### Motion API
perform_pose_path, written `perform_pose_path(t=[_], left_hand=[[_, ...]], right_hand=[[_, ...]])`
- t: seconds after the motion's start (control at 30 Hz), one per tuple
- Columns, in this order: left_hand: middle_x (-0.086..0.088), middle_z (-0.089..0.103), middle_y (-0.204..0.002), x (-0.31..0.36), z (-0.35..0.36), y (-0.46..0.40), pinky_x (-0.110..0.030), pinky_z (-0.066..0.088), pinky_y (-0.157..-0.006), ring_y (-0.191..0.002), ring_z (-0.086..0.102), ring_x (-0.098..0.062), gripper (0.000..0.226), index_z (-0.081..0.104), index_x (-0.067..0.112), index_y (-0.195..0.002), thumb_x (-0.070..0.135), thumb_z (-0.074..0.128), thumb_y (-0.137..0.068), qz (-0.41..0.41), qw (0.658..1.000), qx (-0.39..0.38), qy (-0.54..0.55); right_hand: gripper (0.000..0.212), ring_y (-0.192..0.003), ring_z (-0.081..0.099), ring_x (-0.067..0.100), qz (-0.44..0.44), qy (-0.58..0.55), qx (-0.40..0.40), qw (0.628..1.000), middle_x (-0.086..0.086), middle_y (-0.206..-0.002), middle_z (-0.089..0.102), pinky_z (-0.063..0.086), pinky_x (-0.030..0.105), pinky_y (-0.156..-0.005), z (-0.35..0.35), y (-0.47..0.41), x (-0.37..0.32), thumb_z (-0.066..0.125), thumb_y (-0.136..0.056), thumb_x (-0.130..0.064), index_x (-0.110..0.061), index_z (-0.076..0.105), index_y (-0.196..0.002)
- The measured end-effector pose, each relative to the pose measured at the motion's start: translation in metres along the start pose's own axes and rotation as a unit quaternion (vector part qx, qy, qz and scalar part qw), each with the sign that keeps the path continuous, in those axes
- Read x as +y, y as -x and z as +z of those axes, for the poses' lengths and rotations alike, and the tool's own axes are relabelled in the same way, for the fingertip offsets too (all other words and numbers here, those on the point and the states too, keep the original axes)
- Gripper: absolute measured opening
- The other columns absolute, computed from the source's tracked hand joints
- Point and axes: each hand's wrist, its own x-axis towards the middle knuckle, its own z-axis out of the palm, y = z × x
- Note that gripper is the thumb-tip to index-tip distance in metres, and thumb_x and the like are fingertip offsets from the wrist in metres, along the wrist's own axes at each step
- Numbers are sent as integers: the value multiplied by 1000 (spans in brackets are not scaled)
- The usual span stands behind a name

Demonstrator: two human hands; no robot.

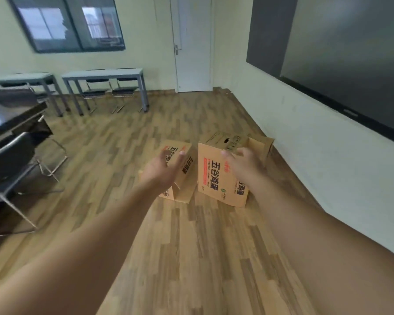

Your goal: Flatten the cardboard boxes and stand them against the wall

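- A wood-plank floor runs to a pale wall on the right, the place where the flattened cardboard is to stand.
- The larger cardboard box, printed with bold black characters, stands upright on the floor near that wall, its top flaps open and no contents visible; it looks empty and light, stiff along its creases but likely to fold once the flaps are free.
- The smaller cardboard box sits just to its left on the floor, tilted, with one panel splayed outward; whether the two touch cannot be told.
- The left hand reaches forward with fingers spread apart, gripping nothing, in front of the smaller box.
- The right hand also reaches out unclenched and empty, fingers near the larger box's top edge; contact cannot be confirmed.
- Judged from here, the best hold is on opposite top edges or corners, where the board is rigid; the printed faces are smooth and may slip under flat palms.
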Motion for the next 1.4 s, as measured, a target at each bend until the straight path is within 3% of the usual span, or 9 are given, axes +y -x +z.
perform_pose_path(t=[0.27,0.43,0.6,0.8,0.9,0.97,1.13,1.3,1.4], left_hand=[[-11,60,-144,-45,-52,-177,-33,42,-83,-125,60,-27,75,47,16,-152,69,38,-99,-45,998,24,-39],[-13,61,-142,-88,-64,-285,-34,45,-86,-124,60,-28,76,47,14,-152,69,38,-100,-64,997,14,-37],[-9,65,-132,-141,-64,-411,-32,42,-82,-87,55,-10,73,47,12,-151,65,39,-101,-56,998,-2,-13],[-10,67,-131,-198,-61,-581,-33,47,-86,-91,58,-14,70,46,14,-150,64,38,-103,-55,996,-65,-39],[-12,63,-140,-222,-31,-661,-45,49,-103,-121,62,-28,76,45,18,-151,72,36,-99,-59,991,-106,-50],[-12,57,-147,-236,-7,-702,-40,48,-101,-129,58,-29,72,43,19,-154,67,39,-101,-64,989,-130,-35],[-5,61,-135,-280,59,-802,-24,40,-73,-97,51,-11,61,41,18,-155,55,43,-106,-42,987,-152,-42],[-10,58,-142,-368,152,-897,-45,48,-104,-128,58,-31,66,41,16,-155,57,46,-103,-65,978,-191,-54],[-9,55,-150,-416,201,-934,-52,50,-104,-130,58,-32,70,39,22,-156,64,43,-101,-67,970,-214,-90]], right_hand=[[71,-132,54,30,7,-1,-95,995,4,-150,53,46,46,-105,104,-161,-92,53,-97,-65,-25,43,-154],[68,-133,52,30,15,12,-123,992,5,-150,53,44,43,-98,178,-250,-130,53,-99,-62,-24,43,-155],[65,-133,52,29,50,-5,-126,991,5,-149,54,43,44,-98,269,-349,-155,53,-101,-58,-21,44,-153],[69,-138,48,29,121,-19,-121,985,5,-154,49,42,43,-101,366,-471,-182,51,-102,-59,-18,42,-157],[70,-141,47,30,166,-21,-113,979,6,-156,48,40,41,-104,409,-531,-171,50,-103,-59,-15,42,-157],[71,-142,46,30,190,-30,-115,974,7,-157,47,39,42,-108,436,-565,-160,49,-103,-58,-13,41,-157],[69,-136,51,30,230,-42,-108,966,7,-151,53,42,40,-98,508,-658,-121,50,-103,-58,-12,44,-154],[72,-141,47,30,301,-51,-94,948,5,-156,49,39,44,-110,600,-757,-49,50,-101,-62,-16,42,-156],[60,-118,59,29,346,-57,-72,934,4,-130,62,43,37,-91,647,-788,-4,51,-103,-56,-14,55,-146]])
